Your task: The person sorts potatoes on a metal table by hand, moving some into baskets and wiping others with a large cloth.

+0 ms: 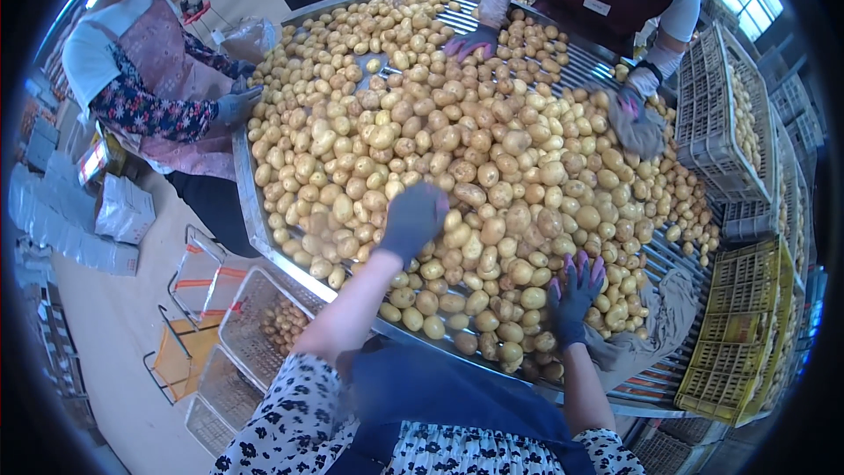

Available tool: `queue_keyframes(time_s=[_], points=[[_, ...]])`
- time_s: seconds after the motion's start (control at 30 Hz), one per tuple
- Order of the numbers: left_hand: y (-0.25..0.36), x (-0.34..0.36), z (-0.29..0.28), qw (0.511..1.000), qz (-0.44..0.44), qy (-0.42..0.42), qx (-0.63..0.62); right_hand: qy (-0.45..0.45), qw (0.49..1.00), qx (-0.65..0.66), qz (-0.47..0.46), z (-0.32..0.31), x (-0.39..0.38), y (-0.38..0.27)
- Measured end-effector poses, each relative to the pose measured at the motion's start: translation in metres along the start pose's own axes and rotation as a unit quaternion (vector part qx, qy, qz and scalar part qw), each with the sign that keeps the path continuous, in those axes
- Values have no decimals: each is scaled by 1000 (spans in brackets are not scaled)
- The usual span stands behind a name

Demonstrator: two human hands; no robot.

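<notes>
A broad heap of potatoes (475,149) covers a metal-rimmed sorting table (303,277) in front of me. My left hand (415,218), in a dark grey glove with purplish fingertips, is over the near-left part of the heap. Its fingers curl inward, and whatever they hold is hidden beneath the hand. At the near right my right hand (576,295), gloved alike, lies on the potatoes with its fingers spread, holding nothing. Beside it a crumpled grey cloth (655,325) rests on the table's metal bars.
Opposite me, a person's gloved hands (472,42) touch the heap, one with a grey rag (637,127). Another person's glove (237,107) is at the left rim. Grey crates (708,123) and yellow crates (734,334) line the right. A white basket (255,317) holds small potatoes below left.
</notes>
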State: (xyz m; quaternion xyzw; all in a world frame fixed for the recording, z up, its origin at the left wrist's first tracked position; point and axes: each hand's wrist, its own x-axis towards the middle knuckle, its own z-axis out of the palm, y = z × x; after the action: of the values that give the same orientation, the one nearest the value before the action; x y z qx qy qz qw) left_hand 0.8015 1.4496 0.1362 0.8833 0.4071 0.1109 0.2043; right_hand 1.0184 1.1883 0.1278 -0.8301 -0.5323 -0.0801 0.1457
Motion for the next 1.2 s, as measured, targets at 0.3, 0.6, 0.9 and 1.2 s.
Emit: queue_keyframes(time_s=[0.3, 0.6, 0.9, 1.2], points=[[-24, -6, -36, 986, -1, 111, -126, 9, 1000, 10, -13, 5, 3, 5], [-19, 51, -9, 997, -9, 77, -17, 84, 919, 353, 156, -35, 12, -44], [34, -40, -14, 982, 184, -31, 22, -209, 356, 858, 306, -32, 50, -97], [-98, -23, -47, 958, -18, 170, 229, -206, 508, 766, 337, -31, 30, -88]])
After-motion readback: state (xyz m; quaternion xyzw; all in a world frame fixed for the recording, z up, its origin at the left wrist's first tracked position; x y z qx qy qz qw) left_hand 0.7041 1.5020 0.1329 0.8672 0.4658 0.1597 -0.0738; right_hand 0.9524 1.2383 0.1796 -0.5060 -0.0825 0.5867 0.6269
